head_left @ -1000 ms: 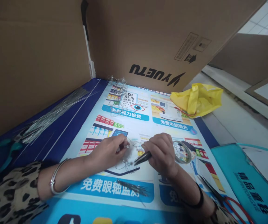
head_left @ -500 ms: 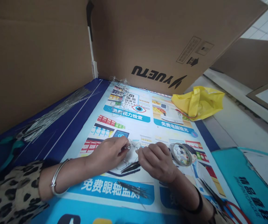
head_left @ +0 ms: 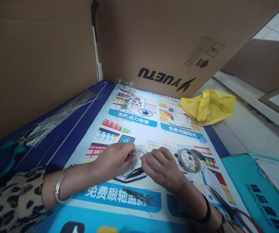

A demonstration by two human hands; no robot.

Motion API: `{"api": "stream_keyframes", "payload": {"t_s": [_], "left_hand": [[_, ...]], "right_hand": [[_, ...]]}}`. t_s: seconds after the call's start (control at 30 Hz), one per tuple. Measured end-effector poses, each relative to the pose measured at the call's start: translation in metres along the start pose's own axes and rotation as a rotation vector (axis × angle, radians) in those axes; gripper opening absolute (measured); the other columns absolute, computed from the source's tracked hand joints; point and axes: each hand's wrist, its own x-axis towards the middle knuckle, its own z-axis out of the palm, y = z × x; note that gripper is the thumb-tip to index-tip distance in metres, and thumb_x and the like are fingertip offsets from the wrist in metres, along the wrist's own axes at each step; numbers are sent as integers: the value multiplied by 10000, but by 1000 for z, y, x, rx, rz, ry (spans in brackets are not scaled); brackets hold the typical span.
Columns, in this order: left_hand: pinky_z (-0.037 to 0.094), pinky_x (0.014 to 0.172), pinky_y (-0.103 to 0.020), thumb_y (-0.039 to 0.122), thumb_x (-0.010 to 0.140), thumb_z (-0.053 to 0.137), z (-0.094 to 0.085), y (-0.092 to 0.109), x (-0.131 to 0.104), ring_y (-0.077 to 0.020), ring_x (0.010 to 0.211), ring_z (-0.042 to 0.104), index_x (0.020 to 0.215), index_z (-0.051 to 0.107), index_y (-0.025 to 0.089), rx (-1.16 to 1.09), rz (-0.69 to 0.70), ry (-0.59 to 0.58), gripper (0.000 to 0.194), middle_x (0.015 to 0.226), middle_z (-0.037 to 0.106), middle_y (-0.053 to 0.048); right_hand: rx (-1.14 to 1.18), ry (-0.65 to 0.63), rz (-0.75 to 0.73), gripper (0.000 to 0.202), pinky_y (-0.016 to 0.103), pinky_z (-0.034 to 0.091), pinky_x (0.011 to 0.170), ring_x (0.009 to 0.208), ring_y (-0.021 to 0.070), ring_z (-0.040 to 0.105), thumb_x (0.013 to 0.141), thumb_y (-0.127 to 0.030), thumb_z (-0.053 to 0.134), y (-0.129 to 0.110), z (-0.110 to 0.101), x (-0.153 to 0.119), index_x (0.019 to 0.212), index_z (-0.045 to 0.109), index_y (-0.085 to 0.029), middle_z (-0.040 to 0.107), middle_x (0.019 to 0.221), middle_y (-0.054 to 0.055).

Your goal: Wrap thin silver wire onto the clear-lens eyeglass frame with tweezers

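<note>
My left hand (head_left: 116,159) pinches a piece of thin bent wire (head_left: 141,150) between thumb and fingertips over the printed poster. My right hand (head_left: 162,166) is curled close beside it, with black-tipped pliers (head_left: 134,173) sticking out from under its fingers. The pliers' handles are hidden by that hand. Loops of wire show in the gap between both hands. Short wires (head_left: 140,196) lie on the poster just below. To the right of my right hand is a round clear container (head_left: 189,160) with small shiny pieces in it.
Long straight wires (head_left: 57,113) and green-handled cutters (head_left: 7,152) lie at left. A tangle of shaped wire (head_left: 126,94) sits at the back. Cardboard panels (head_left: 154,38) stand behind. At right are a yellow bag (head_left: 209,106), red-handled scissors (head_left: 233,212) and a teal box (head_left: 262,191).
My right hand has shifted slightly left, and the pliers' tips with it. My left hand has hardly moved, still pinching the wire.
</note>
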Motion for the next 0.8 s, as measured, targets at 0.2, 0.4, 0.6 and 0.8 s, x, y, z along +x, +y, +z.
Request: {"api": "stream_keyframes", "payload": {"t_s": [0.2, 0.4, 0.6, 0.8], "left_hand": [[428, 566, -240, 162, 818, 457, -1, 1, 0, -143, 635, 584, 804, 477, 178, -2, 11, 5, 29, 704, 617, -14], [385, 513, -222, 158, 792, 472, -3, 3, 2, -123, 556, 542, 793, 465, 183, 19, -10, -23, 26, 643, 582, 11], [387, 541, -235, 150, 799, 453, -2, 2, 0, -131, 591, 546, 798, 458, 188, 55, 40, 22, 39, 667, 588, 4], [389, 524, -236, 129, 777, 445, -1, 2, -1, -131, 568, 537, 793, 464, 189, 57, 25, 25, 65, 652, 585, 1]], "right_hand": [[13, -22, -38, 158, 364, 346, 708, 764, 170, 479, 860, -124, 449, 1, -1, 1, 797, 578, -192, 598, 787, 29], [50, -60, -95, 204, 363, 344, 750, 774, 157, 477, 885, -126, 411, 5, -3, 2, 780, 567, -204, 609, 822, 18], [122, -120, -80, 169, 367, 341, 758, 772, 161, 465, 883, -144, 438, 4, 0, 4, 779, 564, -188, 606, 823, 20], [209, -127, 12, 157, 352, 326, 735, 738, 159, 449, 882, -137, 439, 2, 5, 5, 793, 560, -182, 566, 737, 18]]}}
